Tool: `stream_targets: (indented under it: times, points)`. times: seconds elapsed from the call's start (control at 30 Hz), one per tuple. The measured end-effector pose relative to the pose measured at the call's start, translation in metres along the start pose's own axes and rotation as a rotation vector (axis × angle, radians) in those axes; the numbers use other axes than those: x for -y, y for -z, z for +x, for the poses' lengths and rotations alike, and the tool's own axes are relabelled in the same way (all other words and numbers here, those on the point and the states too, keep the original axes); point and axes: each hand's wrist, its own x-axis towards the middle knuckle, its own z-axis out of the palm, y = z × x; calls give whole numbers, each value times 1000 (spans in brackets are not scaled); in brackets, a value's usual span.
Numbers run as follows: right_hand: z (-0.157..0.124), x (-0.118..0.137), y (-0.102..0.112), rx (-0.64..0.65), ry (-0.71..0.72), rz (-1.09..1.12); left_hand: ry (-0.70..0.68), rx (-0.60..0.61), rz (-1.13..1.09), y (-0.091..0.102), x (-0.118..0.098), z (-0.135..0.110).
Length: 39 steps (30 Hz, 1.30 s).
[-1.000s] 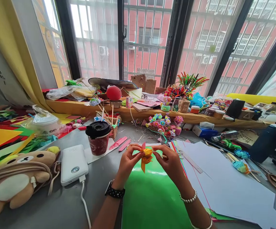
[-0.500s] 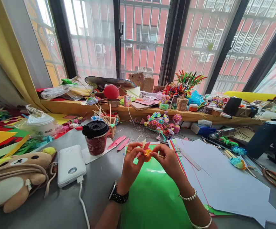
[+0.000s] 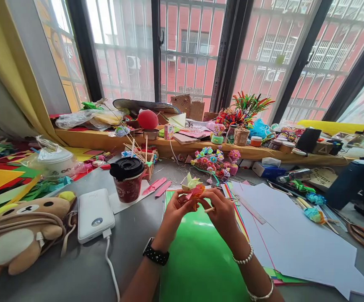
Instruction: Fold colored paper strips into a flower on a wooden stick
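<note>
Between my two hands is a small folded paper flower (image 3: 196, 191), orange and pink with pale yellow-green pointed petals at its upper left. My left hand (image 3: 178, 206) is closed around its left side, the thumb pressed to the underside. With thumb and fingers curled, my right hand (image 3: 220, 207) grips the right side of the flower; a thin pale stick-like piece (image 3: 210, 209) shows by its fingers. Both hands are held above a glossy green sheet (image 3: 201, 260). Parts of the flower are hidden behind my fingers.
Left of the hands stand a lidded dark red cup (image 3: 128, 184), a white power bank (image 3: 95, 214) with a cable, and a plush bear (image 3: 21, 239). Pink paper strips (image 3: 163, 188) lie beyond. White paper (image 3: 295, 235) and a ruler (image 3: 253, 210) are at right. Craft flowers (image 3: 211, 161) stand behind.
The paper flower has turned, so its pale yellow-green petals and pink-orange folds now show more. My left fingers have shifted lower around it, and my right hand has curled in closer.
</note>
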Motion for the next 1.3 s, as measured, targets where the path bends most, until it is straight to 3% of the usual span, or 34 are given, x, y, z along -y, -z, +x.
stream_targets:
  times: [0.17, 0.4, 0.53, 0.77, 0.97, 1.3]
  points:
    - [2, -1, -1, -4, -132, 182, -67, -19, -20, -5, -6, -5]
    - [3, -2, 1, -18, -181, 273, -80, 84, -44, -10, -7, -9]
    - [3, -3, 4, 20, -132, 315, -58, 165, -3, -5, -10, -8]
    - [4, -5, 6, 65, 32, 202, 78, 274, 88, 6, -18, -6]
    - [2, -7, 3, 108, 64, 184, 41, 247, 137, 6, -21, -7]
    - [3, -1, 1, 93, -28, 229, -36, 198, 125, -2, -18, -13]
